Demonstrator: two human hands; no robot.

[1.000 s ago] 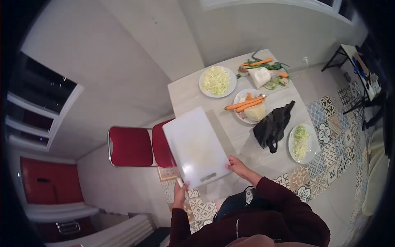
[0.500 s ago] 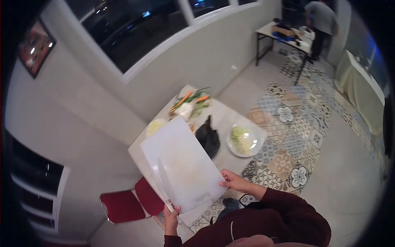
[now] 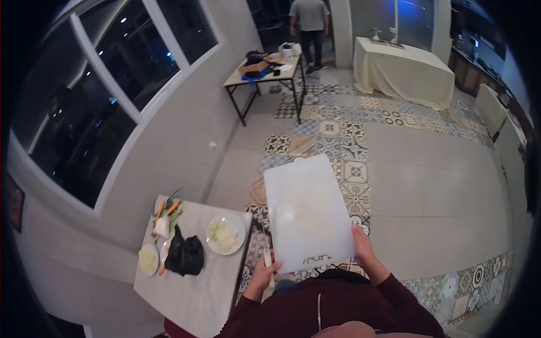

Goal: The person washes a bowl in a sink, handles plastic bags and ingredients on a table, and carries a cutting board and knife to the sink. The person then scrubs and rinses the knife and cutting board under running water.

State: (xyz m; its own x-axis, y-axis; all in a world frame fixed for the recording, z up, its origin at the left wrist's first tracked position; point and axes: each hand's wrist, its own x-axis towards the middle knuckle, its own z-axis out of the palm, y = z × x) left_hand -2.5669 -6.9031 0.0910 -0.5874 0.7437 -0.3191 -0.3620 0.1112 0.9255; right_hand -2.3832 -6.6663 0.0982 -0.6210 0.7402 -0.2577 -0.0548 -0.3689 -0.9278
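Note:
A white cutting board (image 3: 309,214) is held out in front of my body, over the floor. My right hand (image 3: 367,254) grips its lower right edge, fingers partly hidden beneath it. At the lower left corner my left hand (image 3: 262,275) is closed around the board's edge and a knife (image 3: 267,256) with a pale handle. The knife's thin blade points away from me alongside the board. Faint wet marks show on the board's surface.
On the table (image 3: 194,298) at left are a plate of shredded vegetable (image 3: 224,236), a smaller plate (image 3: 148,259), a black bag or cloth (image 3: 185,254) and carrots (image 3: 173,207) with greens. Farther off stand a cluttered table (image 3: 236,79), a cloth-covered table (image 3: 403,73) and a person (image 3: 310,25).
My view and body have turned right. The cutting board and knife, still in both hands, have swung from over the table to over the tiled floor. The person far off has moved.

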